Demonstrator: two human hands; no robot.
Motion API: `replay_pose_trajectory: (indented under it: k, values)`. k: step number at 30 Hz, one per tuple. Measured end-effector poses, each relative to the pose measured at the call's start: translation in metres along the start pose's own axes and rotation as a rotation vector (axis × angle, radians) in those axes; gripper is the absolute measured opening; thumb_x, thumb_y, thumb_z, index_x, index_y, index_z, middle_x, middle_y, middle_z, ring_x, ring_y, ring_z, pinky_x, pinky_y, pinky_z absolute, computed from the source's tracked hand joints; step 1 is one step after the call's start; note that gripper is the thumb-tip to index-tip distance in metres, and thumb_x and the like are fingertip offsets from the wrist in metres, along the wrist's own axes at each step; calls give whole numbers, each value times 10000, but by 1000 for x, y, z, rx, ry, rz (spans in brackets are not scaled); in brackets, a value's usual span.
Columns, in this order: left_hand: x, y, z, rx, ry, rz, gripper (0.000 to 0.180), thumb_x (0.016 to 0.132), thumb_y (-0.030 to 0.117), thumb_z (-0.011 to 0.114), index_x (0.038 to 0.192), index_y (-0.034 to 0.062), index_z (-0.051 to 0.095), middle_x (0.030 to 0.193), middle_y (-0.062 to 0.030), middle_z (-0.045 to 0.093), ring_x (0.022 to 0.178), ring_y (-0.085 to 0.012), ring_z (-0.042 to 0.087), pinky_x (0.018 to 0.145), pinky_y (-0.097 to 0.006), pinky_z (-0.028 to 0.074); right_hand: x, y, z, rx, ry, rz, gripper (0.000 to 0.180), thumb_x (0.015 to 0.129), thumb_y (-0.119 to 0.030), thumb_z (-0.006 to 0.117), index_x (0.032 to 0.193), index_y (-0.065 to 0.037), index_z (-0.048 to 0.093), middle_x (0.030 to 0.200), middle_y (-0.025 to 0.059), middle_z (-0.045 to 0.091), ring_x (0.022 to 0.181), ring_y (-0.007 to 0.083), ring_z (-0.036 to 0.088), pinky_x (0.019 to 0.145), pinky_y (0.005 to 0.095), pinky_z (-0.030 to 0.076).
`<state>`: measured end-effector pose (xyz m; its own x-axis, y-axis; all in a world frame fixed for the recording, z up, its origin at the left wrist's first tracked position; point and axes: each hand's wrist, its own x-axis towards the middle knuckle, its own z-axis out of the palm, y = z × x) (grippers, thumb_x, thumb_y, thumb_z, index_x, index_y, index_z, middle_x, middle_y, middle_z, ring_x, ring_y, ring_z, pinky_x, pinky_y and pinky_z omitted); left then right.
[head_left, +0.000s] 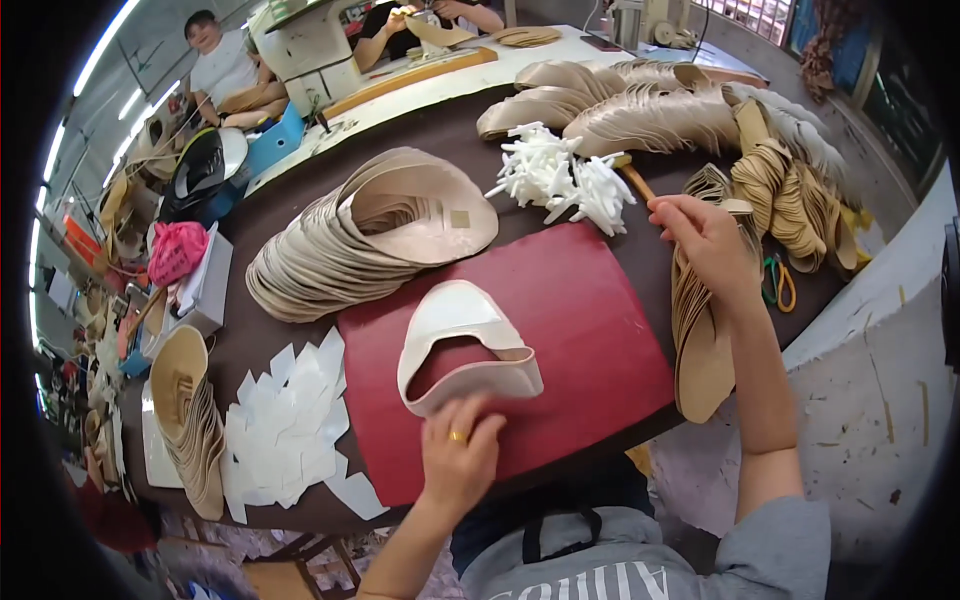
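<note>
Shoe upper, pale and curved, lies on a red board at the near middle of a dark-topped table, its white rounded end pointing far and its open side near. The worker's left hand, a yellow ring on one finger, is at the piece's near edge with fingers half curled; motion blur makes it hard to say whether they pinch the rim or merely touch it. Off to the right, the right hand is closed, thumb and fingers gripping the near end of a wooden-handled tool, whose far end reaches a heap of white sticks. A nested stack of beige uppers leans far left of the board, with thin white sheets spread along its left side. Tan flat pieces hang over the near right edge, beside green-and-orange-handled scissors. Across the table, at far left, a person in white sits.
</note>
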<state>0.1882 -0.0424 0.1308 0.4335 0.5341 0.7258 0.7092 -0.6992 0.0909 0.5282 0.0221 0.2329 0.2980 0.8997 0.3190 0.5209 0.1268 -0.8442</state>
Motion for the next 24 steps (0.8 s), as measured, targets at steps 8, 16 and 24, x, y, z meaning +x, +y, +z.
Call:
replay_pose_trajectory:
  k: [8,16,24]
  values:
    - [53,-26,-23,10,-210,7,435,735,114,689,1165,128,624,998,-10,674,785,-177,617,719,-300,466,66,55,37,-604,63,-547,166,827,-124,620,949,-39,694,888,96,655,778,265,603,707,340,489]
    - [113,40,-54,-183,-434,-96,386,813,135,676,1190,84,614,1032,-60,692,696,-209,652,572,-279,485,118,62,99,-1130,33,-940,61,790,-154,570,796,-116,618,834,94,575,783,247,554,757,375,423]
    - [204,-32,47,-408,-569,-48,461,881,152,598,1320,60,495,1090,-136,662,880,-318,645,753,-385,500,114,52,90,-1033,-143,-1003,77,827,-125,547,875,-80,586,821,117,588,674,250,582,692,335,443]
